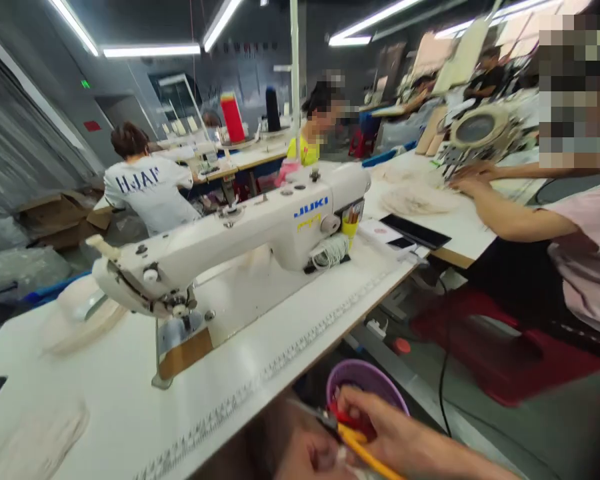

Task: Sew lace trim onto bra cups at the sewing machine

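Note:
Below the table's front edge, my right hand (380, 417) is closed around a pair of scissors (350, 437) with red and orange handles. The blades point left and are smeared by motion. Just left of and below them is my left hand (310, 450), blurred and partly cut off by the bottom of the picture. A small whitish scrap (342, 457) shows beside its fingers; whether they grip it is unclear. Behind my right hand stands a purple bin (367, 365).
A white JUKI sewing machine (240, 233) stands on the white table (260, 400), which has a printed ruler along its front edge. Pale fabric pieces (40, 433) lie at left. A co-worker's hands (473, 180) work at another machine (480, 130) at right, near a red stool (510, 360).

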Motion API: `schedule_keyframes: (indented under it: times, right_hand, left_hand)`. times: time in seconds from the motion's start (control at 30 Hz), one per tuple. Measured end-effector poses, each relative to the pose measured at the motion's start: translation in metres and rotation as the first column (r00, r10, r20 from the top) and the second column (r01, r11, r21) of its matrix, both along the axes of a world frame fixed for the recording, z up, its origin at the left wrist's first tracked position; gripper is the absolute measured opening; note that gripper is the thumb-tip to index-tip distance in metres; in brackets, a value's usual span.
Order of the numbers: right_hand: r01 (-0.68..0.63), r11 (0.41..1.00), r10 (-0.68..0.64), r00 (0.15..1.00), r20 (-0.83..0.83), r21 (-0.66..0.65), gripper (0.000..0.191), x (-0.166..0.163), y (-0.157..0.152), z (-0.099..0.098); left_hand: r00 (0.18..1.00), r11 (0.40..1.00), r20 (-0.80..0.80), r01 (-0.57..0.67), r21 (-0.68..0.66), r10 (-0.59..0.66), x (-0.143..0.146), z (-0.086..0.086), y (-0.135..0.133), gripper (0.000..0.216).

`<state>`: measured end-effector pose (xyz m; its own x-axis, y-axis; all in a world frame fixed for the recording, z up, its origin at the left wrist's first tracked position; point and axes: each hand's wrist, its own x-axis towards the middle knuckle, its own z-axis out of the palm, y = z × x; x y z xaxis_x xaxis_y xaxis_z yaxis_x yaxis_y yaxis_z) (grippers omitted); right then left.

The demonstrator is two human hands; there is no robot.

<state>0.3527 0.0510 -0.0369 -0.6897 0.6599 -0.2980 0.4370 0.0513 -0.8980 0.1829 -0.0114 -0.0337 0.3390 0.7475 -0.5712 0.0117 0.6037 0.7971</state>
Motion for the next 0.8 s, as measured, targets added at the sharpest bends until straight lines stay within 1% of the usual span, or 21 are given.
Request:
schedule_keyframes:
  times: [0.03,0.07,0.13,0.23,0.27,0.33,0.43,0.5,0.57,0.63,0.7,0.8]
  right_hand:
    - [0.027,0.998,-0.031,0.998,-0.061,-0.057,0.036,-0.001,-0.001,-0.001]
    - [0.028,0.993,-0.038,0.996,-0.086,-0.116,0.037,-0.002,-0.001,-0.002]
    - [0.022,0.977,-0.047,0.993,-0.112,-0.213,0.04,-0.002,0.003,-0.003]
    - [0.008,0.959,-0.053,0.987,-0.15,-0.283,0.038,0.005,0.014,-0.001]
    - [0.004,0.961,-0.046,0.988,-0.145,-0.278,0.037,0.01,0.018,0.001]
    - [-0.012,0.979,-0.008,0.995,-0.1,-0.202,0.038,0.021,0.024,0.008]
    - [-0.101,0.994,0.103,0.993,0.053,-0.03,0.039,0.041,0.029,0.019]
    - [-0.174,0.984,0.167,0.971,0.169,0.027,0.038,0.052,0.028,0.025]
    - [-0.204,0.978,0.186,0.951,0.249,0.049,0.041,0.06,0.024,0.029]
    - [-0.21,0.976,0.182,0.935,0.303,0.061,0.049,0.065,0.02,0.029]
    - [-0.218,0.974,0.187,0.926,0.329,0.06,0.054,0.066,0.015,0.029]
    - [-0.257,0.964,0.222,0.916,0.334,0.063,0.054,0.063,0.01,0.029]
  left_hand:
    - [0.999,0.999,0.011,-0.031,-0.043,0.031,0.001,-0.002,-0.002,0.034]
    - [0.998,0.995,0.017,-0.067,-0.069,0.068,0.001,-0.004,-0.003,0.036]
    - [0.989,0.99,0.022,-0.144,0.013,0.143,-0.001,-0.008,-0.002,0.039]
    - [0.986,0.988,0.055,-0.154,-0.005,0.155,-0.006,-0.01,0.0,0.043]
    - [0.986,0.988,0.07,-0.15,-0.024,0.151,-0.008,-0.01,0.001,0.044]
    - [0.984,0.988,0.094,-0.148,-0.049,0.152,-0.012,-0.008,0.001,0.044]
    - [0.984,0.989,0.104,-0.141,-0.053,0.146,-0.017,-0.006,0.001,0.043]
    - [0.985,0.99,0.099,-0.138,-0.04,0.141,-0.02,-0.007,0.001,0.041]
    - [0.987,0.99,0.087,-0.137,-0.028,0.139,-0.022,-0.008,0.0,0.039]
    - [0.989,0.992,0.072,-0.128,-0.022,0.129,-0.022,-0.008,-0.001,0.039]
    - [0.991,0.993,0.064,-0.119,-0.018,0.12,-0.022,-0.007,-0.002,0.039]
    - [0.992,0.993,0.05,-0.119,0.0,0.119,-0.021,-0.007,-0.004,0.039]
